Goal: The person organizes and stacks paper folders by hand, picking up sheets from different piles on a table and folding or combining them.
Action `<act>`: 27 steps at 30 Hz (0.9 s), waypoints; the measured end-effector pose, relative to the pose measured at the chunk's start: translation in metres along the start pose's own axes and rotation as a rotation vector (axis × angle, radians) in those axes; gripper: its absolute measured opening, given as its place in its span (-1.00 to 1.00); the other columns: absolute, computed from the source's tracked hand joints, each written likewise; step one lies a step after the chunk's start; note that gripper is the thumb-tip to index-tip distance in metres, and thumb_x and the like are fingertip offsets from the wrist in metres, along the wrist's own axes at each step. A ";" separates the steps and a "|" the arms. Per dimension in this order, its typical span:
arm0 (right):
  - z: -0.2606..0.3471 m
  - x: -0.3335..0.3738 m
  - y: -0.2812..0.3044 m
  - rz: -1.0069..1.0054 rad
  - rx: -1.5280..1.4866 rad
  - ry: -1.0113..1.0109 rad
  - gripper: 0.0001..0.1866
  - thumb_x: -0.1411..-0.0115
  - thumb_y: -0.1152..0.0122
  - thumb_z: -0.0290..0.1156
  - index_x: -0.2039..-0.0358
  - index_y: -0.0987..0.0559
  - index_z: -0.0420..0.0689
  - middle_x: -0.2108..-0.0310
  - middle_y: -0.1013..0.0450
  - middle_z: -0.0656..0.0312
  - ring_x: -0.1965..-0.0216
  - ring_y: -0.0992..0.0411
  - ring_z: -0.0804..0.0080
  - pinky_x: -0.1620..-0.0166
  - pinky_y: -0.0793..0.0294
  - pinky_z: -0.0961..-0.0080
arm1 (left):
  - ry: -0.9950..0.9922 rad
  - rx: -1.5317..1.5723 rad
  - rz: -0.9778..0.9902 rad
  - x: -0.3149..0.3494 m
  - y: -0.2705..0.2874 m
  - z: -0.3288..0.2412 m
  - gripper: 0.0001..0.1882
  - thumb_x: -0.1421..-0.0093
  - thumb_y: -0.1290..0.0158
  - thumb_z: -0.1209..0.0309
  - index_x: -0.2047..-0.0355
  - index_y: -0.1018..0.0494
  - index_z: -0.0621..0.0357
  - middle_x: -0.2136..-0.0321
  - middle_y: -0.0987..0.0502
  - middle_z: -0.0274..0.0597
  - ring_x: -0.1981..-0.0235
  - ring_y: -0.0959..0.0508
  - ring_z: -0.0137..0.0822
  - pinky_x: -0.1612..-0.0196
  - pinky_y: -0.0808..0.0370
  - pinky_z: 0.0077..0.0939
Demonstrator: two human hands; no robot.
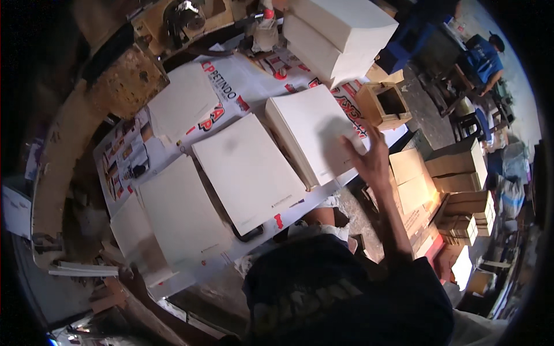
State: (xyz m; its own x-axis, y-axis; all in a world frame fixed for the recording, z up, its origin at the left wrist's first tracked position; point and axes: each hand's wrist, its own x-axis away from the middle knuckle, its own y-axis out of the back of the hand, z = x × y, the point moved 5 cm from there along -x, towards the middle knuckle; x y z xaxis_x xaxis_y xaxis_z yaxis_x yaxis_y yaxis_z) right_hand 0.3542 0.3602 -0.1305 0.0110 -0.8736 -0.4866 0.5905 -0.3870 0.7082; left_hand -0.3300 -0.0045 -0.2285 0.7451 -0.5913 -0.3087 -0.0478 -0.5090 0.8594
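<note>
My right hand [370, 154] is raised at the right edge of a thick stack of white paper sheets [311, 130]. Its fingers and thumb are spread, and I see nothing held in them. To the left lies another white paper stack [248, 170], then a lower pile of sheets [182, 213]. Farthest left is a smaller, shaded pile of sheets [135, 233]. My left hand [134, 279] is low at the near edge of this shaded pile. It is dark and partly cut off from sight, so its fingers and any hold on the paper are unclear.
A printed banner sheet [242, 78] covers the table. Loose white sheets [184, 101] lie at the far left. A tall block of paper [340, 34] and an open wooden box [384, 105] stand far right. Cardboard [412, 179] and tied bundles [470, 216] sit beyond; a person [485, 60] is seated at the back.
</note>
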 end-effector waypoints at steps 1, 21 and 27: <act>-0.018 0.005 0.003 0.062 0.019 -0.086 -0.47 -0.02 -0.40 -0.29 0.02 -0.49 -0.27 0.08 -0.47 -0.12 0.02 -0.44 0.03 -0.04 -0.40 0.27 | -0.002 -0.286 -0.194 0.007 0.002 -0.047 -0.29 -0.12 -0.18 0.20 -0.19 -0.22 0.28 -0.06 -0.36 0.19 -0.09 -0.35 0.04 -0.05 -0.38 -0.12; -0.018 0.036 0.000 0.480 -0.874 -0.651 -0.52 -0.26 -0.09 -0.33 -0.15 -0.33 -0.23 0.14 -0.49 0.05 0.23 -0.54 0.32 0.47 -0.66 0.45 | -0.425 0.743 0.753 0.121 -0.073 -0.481 -0.85 -0.08 -0.19 0.52 0.43 -0.44 0.33 0.46 -0.54 -0.07 0.42 -0.62 -0.24 0.30 -0.54 -0.39; 0.032 0.043 -0.008 0.502 -1.109 -0.717 -0.53 -0.28 -0.03 -0.45 -0.17 -0.27 -0.31 0.05 -0.45 0.01 0.12 -0.49 0.30 0.25 -0.67 0.38 | 0.038 1.056 0.551 0.104 -0.028 -0.427 -0.89 -0.11 -0.21 0.55 0.43 -0.52 0.37 0.45 -0.56 -0.21 0.37 -0.55 -0.47 0.29 -0.53 -0.57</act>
State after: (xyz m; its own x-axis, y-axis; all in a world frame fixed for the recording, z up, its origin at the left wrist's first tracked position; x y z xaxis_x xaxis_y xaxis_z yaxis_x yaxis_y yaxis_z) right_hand 0.3247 0.3160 -0.1406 0.1980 -0.9353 0.2934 0.9690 0.1417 -0.2022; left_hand 0.0324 0.2151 -0.1105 0.4707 -0.8819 0.0240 -0.8784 -0.4660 0.1062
